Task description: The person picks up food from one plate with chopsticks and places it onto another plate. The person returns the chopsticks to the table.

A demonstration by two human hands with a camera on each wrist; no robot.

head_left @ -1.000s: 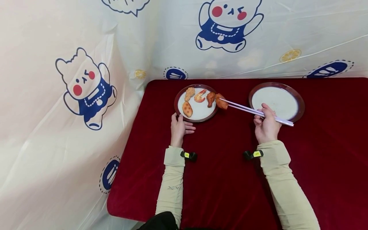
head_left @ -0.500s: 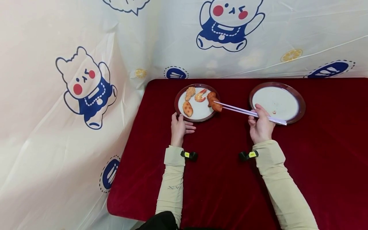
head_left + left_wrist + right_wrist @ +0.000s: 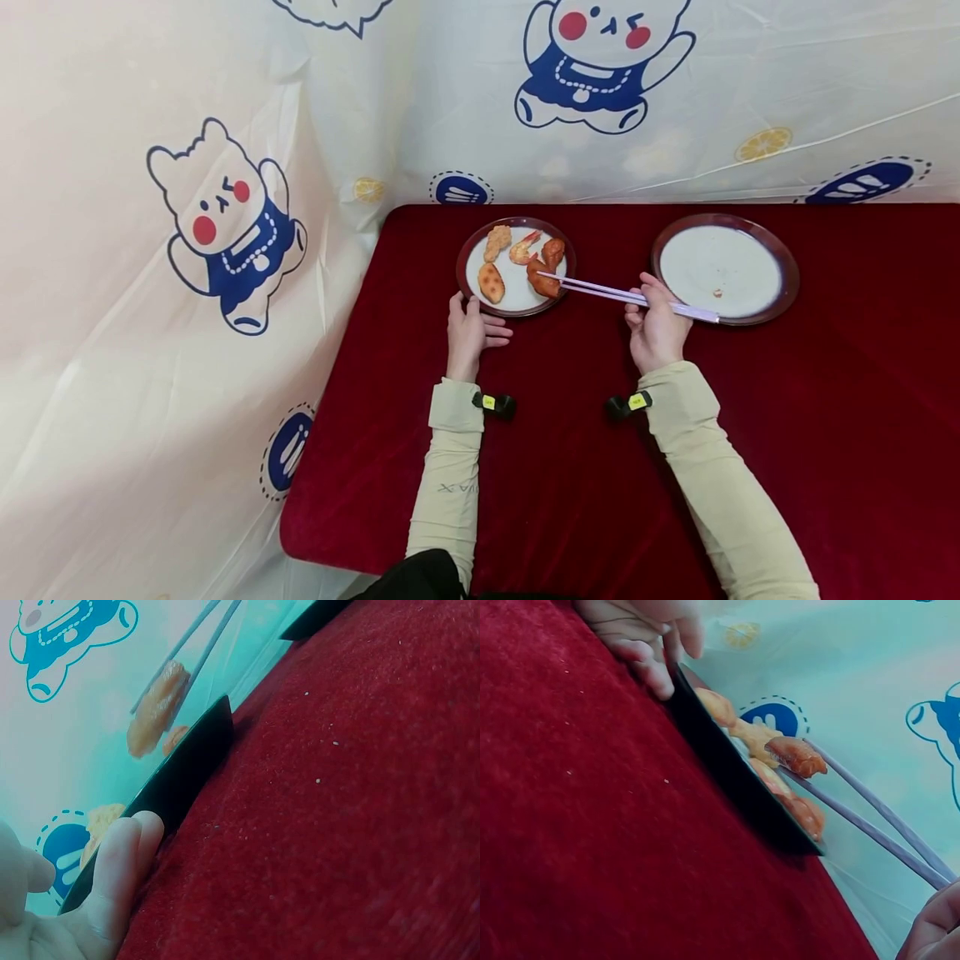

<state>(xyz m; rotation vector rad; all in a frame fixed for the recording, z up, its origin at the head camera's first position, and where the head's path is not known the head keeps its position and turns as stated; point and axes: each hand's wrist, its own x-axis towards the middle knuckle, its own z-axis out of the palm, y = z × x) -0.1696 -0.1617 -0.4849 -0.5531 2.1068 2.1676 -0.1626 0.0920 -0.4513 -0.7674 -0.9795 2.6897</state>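
Observation:
My right hand [image 3: 660, 329] holds a pair of pale lilac chopsticks [image 3: 611, 293], whose tips pinch a brown chicken wing [image 3: 543, 279]. In the right wrist view the wing [image 3: 798, 756] hangs above the left plate's near-right part, apart from its surface. My left hand [image 3: 467, 337] grips the lower left rim of that brown-rimmed white plate [image 3: 517, 305], with the edge between its digits in the left wrist view. On the plate lie a drumstick [image 3: 553, 252], a shrimp [image 3: 524, 248], a fried chicken piece [image 3: 497, 243] and a spotted oval pastry [image 3: 491, 283].
A second brown-rimmed plate [image 3: 723, 258] stands to the right, with small crumbs on it. Both plates are near the far edge of a table under a dark red cloth [image 3: 555, 467]. A cartoon-printed curtain [image 3: 450, 100] hangs behind and to the left.
The right hand has moved left, carrying the chicken wing from the left plate's right rim to over its surface, in front of the drumstick. The left hand has stayed at the rim.

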